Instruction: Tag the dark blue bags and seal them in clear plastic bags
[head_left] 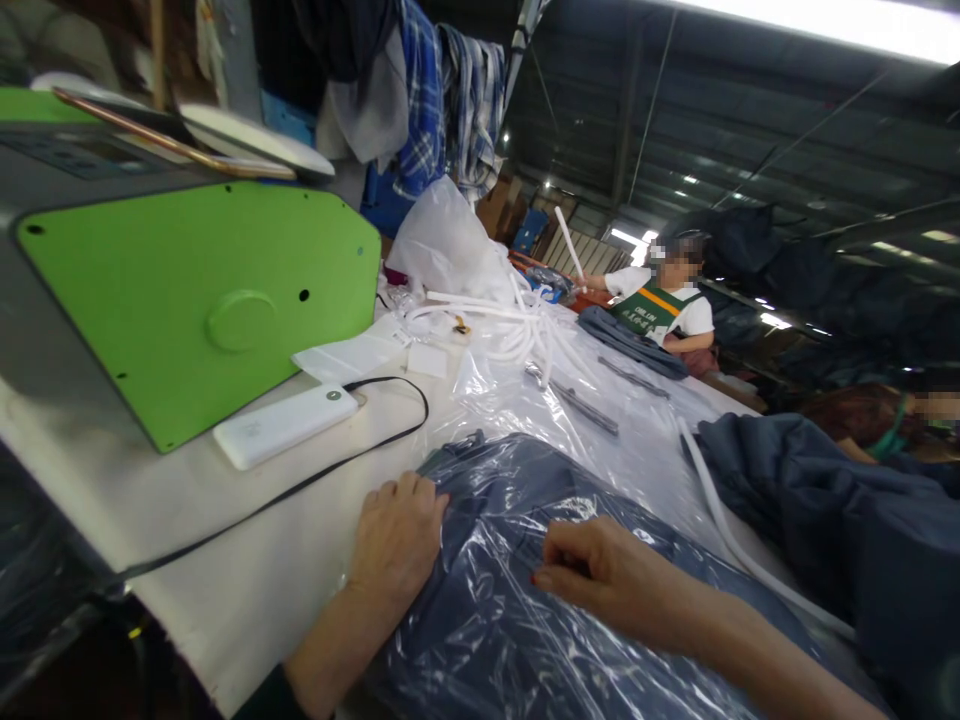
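A dark blue-grey folded garment (517, 490) lies on the table inside a shiny clear plastic bag (480, 620). At the bag's left edge, my left hand (397, 535) is closed, its fingers curled over the film. My right hand (596, 570) is over the middle of the bag, with fingers bent in and the thumb close to them. Whatever is between those fingers is hidden. Creases and bright reflections run through the film around both hands.
A green-sided machine (247, 300) stands at left, near a white power bank (285, 425) with a black cord (330, 465). White tubing strips (517, 325) pile up behind. More dark cloth (795, 490) lies at right. A co-worker (660, 310) in a green apron is across the table.
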